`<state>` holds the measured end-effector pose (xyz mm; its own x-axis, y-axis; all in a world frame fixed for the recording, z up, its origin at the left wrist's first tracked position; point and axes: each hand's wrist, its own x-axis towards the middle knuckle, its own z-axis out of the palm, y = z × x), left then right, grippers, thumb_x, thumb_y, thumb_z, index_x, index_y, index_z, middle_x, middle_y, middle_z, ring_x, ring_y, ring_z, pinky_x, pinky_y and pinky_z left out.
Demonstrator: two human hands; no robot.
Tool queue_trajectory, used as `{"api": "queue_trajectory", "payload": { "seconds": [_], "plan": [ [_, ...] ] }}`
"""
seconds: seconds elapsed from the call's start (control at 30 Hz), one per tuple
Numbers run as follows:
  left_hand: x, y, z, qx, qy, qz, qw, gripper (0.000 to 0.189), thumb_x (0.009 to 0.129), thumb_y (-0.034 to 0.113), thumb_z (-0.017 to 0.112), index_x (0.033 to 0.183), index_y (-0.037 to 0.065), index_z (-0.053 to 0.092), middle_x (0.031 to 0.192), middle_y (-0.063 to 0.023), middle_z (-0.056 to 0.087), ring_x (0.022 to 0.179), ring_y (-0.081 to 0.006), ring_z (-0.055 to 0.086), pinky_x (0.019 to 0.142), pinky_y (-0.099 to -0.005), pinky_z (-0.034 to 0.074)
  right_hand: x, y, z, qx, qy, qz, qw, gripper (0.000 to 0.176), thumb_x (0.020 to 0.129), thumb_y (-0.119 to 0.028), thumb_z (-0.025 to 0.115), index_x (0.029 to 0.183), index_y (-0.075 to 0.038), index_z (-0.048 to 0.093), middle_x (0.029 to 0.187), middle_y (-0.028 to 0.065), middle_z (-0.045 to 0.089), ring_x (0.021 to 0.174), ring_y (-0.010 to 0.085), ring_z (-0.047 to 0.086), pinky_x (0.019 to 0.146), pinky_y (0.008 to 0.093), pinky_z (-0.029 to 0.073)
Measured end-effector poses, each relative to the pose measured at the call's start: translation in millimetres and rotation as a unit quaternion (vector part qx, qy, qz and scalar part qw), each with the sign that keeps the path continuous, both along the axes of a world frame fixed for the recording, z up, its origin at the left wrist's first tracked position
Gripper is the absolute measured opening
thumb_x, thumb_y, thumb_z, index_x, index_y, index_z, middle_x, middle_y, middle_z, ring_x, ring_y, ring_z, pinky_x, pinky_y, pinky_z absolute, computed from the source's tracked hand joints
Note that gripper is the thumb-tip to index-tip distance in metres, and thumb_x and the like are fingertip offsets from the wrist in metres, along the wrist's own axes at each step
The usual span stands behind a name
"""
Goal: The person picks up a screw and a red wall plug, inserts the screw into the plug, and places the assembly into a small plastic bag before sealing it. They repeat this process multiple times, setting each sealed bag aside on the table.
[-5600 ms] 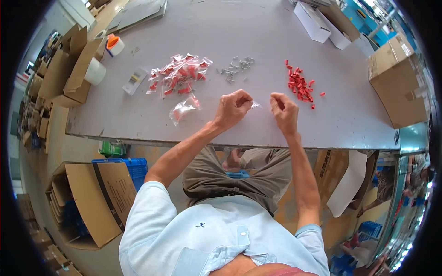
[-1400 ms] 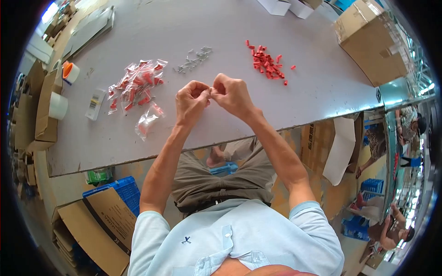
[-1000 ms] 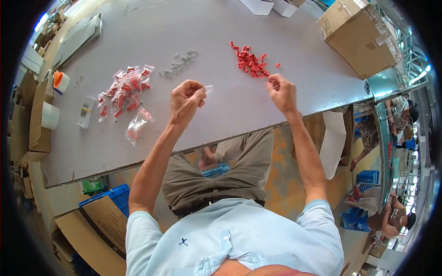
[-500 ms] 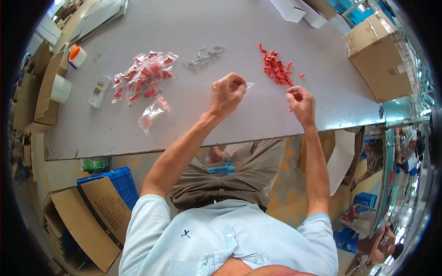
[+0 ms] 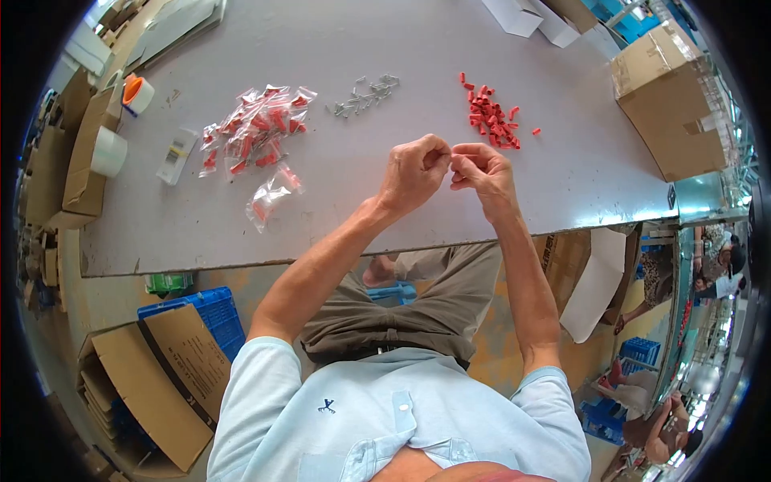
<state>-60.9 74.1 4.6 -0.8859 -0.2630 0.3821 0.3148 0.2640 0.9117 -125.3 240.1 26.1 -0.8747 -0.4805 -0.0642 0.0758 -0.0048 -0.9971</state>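
My left hand (image 5: 415,173) and my right hand (image 5: 487,177) meet fingertip to fingertip just above the table, both closed in a pinch. A clear plastic tip showed from the left fingers a moment ago; the fingers now hide it. Whatever the right fingers hold is too small to make out. Beyond my right hand lies a loose pile of short red plastic pieces (image 5: 491,114). Several small grey metal parts, screw-like in shape, (image 5: 363,98) lie beyond my left hand. To their left is a heap of clear plastic bags (image 5: 255,128) with red pieces inside; one filled bag (image 5: 275,195) sits nearer.
A cardboard box (image 5: 671,104) stands at the table's right end. Along the left edge are an open carton (image 5: 84,173), tape rolls (image 5: 138,95) and a labelled clear packet (image 5: 175,157). White boxes (image 5: 514,16) lie at the back. Below left are a blue crate (image 5: 217,317) and cartons (image 5: 157,386).
My right hand has moved left from beside the red pile to meet my left hand. The left hand has shifted slightly right, and the clear tip is now covered.
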Motion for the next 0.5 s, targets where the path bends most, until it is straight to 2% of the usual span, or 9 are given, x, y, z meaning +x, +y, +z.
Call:
{"api": "queue_trajectory", "payload": {
  "seconds": [0.1, 0.13, 0.2, 0.23, 0.27, 0.33, 0.37, 0.43, 0.5],
  "plan": [
    [-0.6, 0.1, -2.0, 0.025, -0.059, -0.025, 0.998, 0.008, 0.094, 0.001, 0.07, 0.101, -0.003, 0.071, 0.082, -0.0071, 0.073, 0.075, -0.0094, 0.069, 0.066, -0.0272, 0.057, 2.7, 3.0, 1.7, 0.02, -0.016, 0.017, 1.0, 0.015, 0.098, -0.01, 0.073, 0.106, 0.002, 0.071, 0.086, 0.0079, 0.072, 0.072, 0.0125, 0.07, 0.063, 0.0286, 0.063],
    [-1.5, -0.8, -3.7, 0.046, -0.071, -0.037, 0.996, 0.008, 0.094, 0.001, 0.069, 0.101, -0.003, 0.071, 0.081, -0.0068, 0.073, 0.075, -0.0093, 0.068, 0.065, -0.0269, 0.057, 4.4, 4.0, 2.9, 0.024, -0.013, 0.007, 1.0, 0.015, 0.098, -0.01, 0.073, 0.106, 0.002, 0.071, 0.086, 0.0079, 0.072, 0.072, 0.0125, 0.07, 0.063, 0.0286, 0.063],
    [-3.3, -1.0, -5.8, 0.068, -0.081, -0.055, 0.993, 0.008, 0.094, 0.001, 0.069, 0.101, -0.003, 0.071, 0.081, -0.0065, 0.073, 0.075, -0.0093, 0.068, 0.065, -0.0266, 0.056, 6.8, 4.8, 4.3, 0.127, 0.103, -0.005, 0.987, 0.012, 0.096, -0.009, 0.075, 0.099, 0.001, 0.07, 0.08, 0.0064, 0.072, 0.069, 0.0103, 0.069, 0.059, 0.0282, 0.059],
    [-2.6, 0.0, -4.5, 0.029, -0.07, -0.047, 0.996, 0.008, 0.094, 0.001, 0.069, 0.101, -0.003, 0.071, 0.081, -0.0059, 0.073, 0.074, -0.0089, 0.068, 0.065, -0.026, 0.055, 7.9, 4.3, 4.5, 0.178, 0.159, -0.008, 0.971, 0.011, 0.094, -0.009, 0.075, 0.096, 0.0, 0.069, 0.078, 0.0056, 0.072, 0.067, 0.0091, 0.068, 0.057, 0.028, 0.057],
    [-0.8, 1.8, -4.1, -0.01, -0.06, -0.038, 0.997, 0.007, 0.094, 0.001, 0.069, 0.101, -0.002, 0.071, 0.081, -0.0054, 0.073, 0.074, -0.0085, 0.067, 0.064, -0.0254, 0.055, 10.1, 1.9, 0.9, 0.182, 0.159, -0.014, 0.97, 0.011, 0.094, -0.009, 0.075, 0.096, 0.0, 0.069, 0.078, 0.0056, 0.072, 0.067, 0.0091, 0.068, 0.057, 0.028, 0.057],
    [0.6, 5.2, -6.2, -0.034, -0.031, -0.019, 0.999, 0.007, 0.093, 0.002, 0.069, 0.098, -0.002, 0.071, 0.08, -0.0061, 0.073, 0.072, -0.0092, 0.067, 0.064, -0.0267, 0.054, 12.1, -1.9, -2.9, 0.289, 0.437, -0.053, 0.85, 0.014, 0.092, -0.012, 0.078, 0.098, -0.001, 0.071, 0.077, 0.008, 0.074, 0.067, 0.0092, 0.068, 0.059, 0.0298, 0.055],
    [0.0, 6.1, -7.0, -0.058, -0.004, 0.008, 0.998, 0.006, 0.091, 0.003, 0.07, 0.095, -0.002, 0.071, 0.078, -0.0067, 0.073, 0.07, -0.0098, 0.066, 0.064, -0.0281, 0.054, 11.0, 2.1, 3.4, 0.292, 0.439, -0.059, 0.848, 0.014, 0.092, -0.012, 0.078, 0.098, -0.001, 0.071, 0.077, 0.008, 0.074, 0.067, 0.0092, 0.068, 0.059, 0.0298, 0.055],
    [-1.4, 3.7, -7.4, -0.01, -0.039, 0.011, 0.999, 0.005, 0.092, 0.002, 0.07, 0.095, -0.002, 0.071, 0.078, -0.0058, 0.072, 0.069, -0.0088, 0.065, 0.064, -0.0271, 0.053, 8.9, 9.2, 18.6, 0.223, 0.285, -0.026, 0.932, 0.015, 0.092, -0.015, 0.077, 0.098, -0.003, 0.072, 0.078, 0.0095, 0.075, 0.069, 0.012, 0.07, 0.063, 0.0318, 0.056],
    [-5.8, -0.9, -7.1, 0.04, -0.074, 0.018, 0.996, 0.005, 0.092, 0.002, 0.07, 0.094, -0.002, 0.071, 0.078, -0.005, 0.072, 0.069, -0.0077, 0.064, 0.064, -0.0262, 0.052, -27.4, 41.5, 5.5, 0.207, 0.327, -0.093, 0.917, 0.014, 0.093, -0.016, 0.075, 0.099, -0.003, 0.074, 0.078, 0.0097, 0.076, 0.07, 0.015, 0.071, 0.064, 0.0314, 0.056]
  ]
}}
